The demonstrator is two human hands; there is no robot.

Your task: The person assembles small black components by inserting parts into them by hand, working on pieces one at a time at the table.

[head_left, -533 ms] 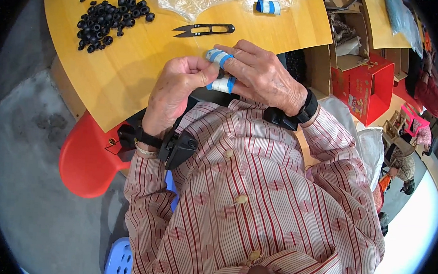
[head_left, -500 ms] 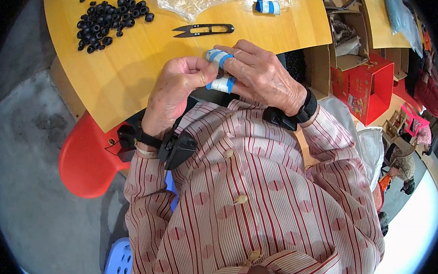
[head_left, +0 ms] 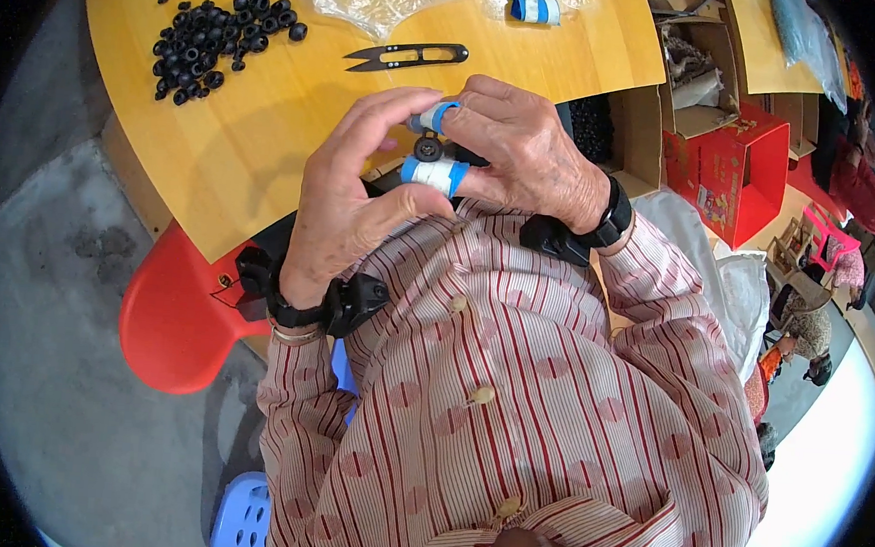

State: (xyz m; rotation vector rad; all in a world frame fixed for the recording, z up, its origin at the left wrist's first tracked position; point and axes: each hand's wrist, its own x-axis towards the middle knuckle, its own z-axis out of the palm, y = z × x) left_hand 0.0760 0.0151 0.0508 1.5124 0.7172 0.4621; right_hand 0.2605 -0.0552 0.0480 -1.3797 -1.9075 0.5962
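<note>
Between the wrapped thumb and forefinger of my right hand (head_left: 531,144) is a small black wheel-like part (head_left: 427,150). Blue-and-white wraps cover both of those fingertips. My left hand (head_left: 348,183) curves around the part from the left, its thumb well apart from its fingers and nothing gripped in it. Just beyond the hands, black thread snips (head_left: 408,57) lie on the yellow table (head_left: 255,152). Farther left is a loose pile of small black round parts (head_left: 206,44).
A clear plastic bag (head_left: 384,0) lies at the table's far edge, near a blue-and-white roll (head_left: 536,10). To the right stand cardboard boxes (head_left: 634,135) and a red box (head_left: 729,176). A red chair (head_left: 179,318) is at the left. Other people are far right.
My left hand has let go of the small black part and spread its thumb from its fingers. The part now shows between the right hand's wrapped fingertips.
</note>
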